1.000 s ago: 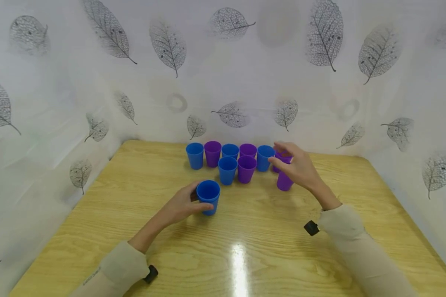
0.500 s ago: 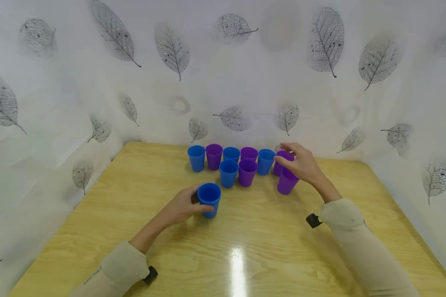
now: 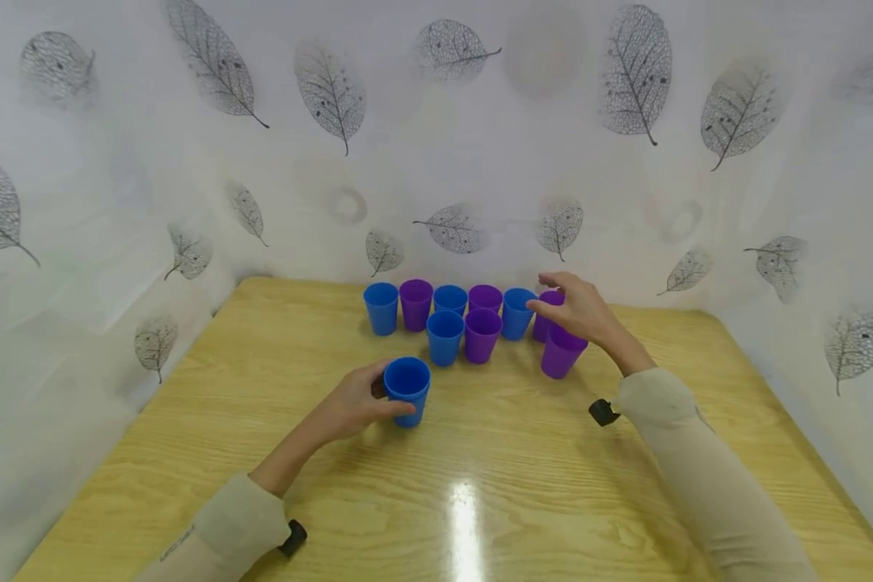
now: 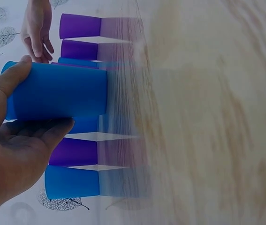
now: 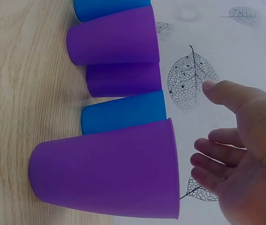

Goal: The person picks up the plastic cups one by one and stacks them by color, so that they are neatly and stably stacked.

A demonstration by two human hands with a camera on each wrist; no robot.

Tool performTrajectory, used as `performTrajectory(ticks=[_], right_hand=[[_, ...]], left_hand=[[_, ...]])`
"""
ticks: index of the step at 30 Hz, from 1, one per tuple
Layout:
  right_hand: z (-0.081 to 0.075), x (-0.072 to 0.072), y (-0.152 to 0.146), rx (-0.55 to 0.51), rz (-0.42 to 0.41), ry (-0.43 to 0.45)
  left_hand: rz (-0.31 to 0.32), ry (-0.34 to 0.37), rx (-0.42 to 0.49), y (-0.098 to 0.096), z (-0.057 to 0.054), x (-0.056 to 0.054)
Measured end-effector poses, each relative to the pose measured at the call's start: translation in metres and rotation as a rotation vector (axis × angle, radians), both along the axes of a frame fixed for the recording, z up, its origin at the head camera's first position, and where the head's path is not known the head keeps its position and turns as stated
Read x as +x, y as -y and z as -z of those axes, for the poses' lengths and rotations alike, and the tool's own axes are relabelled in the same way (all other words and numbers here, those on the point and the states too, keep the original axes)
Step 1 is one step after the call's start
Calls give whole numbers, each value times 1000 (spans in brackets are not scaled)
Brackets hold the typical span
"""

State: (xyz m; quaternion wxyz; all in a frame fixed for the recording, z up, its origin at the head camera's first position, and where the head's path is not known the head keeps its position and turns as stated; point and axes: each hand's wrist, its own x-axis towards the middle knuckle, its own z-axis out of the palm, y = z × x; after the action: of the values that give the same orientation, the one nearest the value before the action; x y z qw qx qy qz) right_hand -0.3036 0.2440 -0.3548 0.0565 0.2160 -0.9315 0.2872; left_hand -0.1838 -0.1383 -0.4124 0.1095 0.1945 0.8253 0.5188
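Observation:
My left hand (image 3: 356,404) grips a blue cup (image 3: 410,400) from its left side, thumb across the front. In the left wrist view the thumb lies along the blue cup (image 4: 57,91), other fingers under it in that view. My right hand (image 3: 582,311) hovers with thumb and fingers spread apart, above and just behind a purple cup (image 3: 562,356). Nothing lies between those fingers in the right wrist view, where the same purple cup (image 5: 104,171) stands upright beside the hand. Another purple cup (image 3: 546,325), at the row's right end, is partly hidden by the right hand.
Behind stands a row of alternating blue and purple cups, starting with a blue cup (image 3: 381,311) at left. A blue cup (image 3: 444,339) and a purple cup (image 3: 482,338) stand before it. The wooden table (image 3: 378,501) meets a leaf-patterned curtain (image 3: 436,129) at the back.
My right hand has risen and drawn slightly back from the front purple cup, so more of that cup shows. My left hand keeps its hold on the blue cup. The head view shifts slightly.

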Motion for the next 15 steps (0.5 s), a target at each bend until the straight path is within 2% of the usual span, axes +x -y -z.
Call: performTrajectory(ticks=[15], right_hand=[[7,-14,13,122,-37,51]], left_hand=[[-4,16,-9,-1,-2,1]])
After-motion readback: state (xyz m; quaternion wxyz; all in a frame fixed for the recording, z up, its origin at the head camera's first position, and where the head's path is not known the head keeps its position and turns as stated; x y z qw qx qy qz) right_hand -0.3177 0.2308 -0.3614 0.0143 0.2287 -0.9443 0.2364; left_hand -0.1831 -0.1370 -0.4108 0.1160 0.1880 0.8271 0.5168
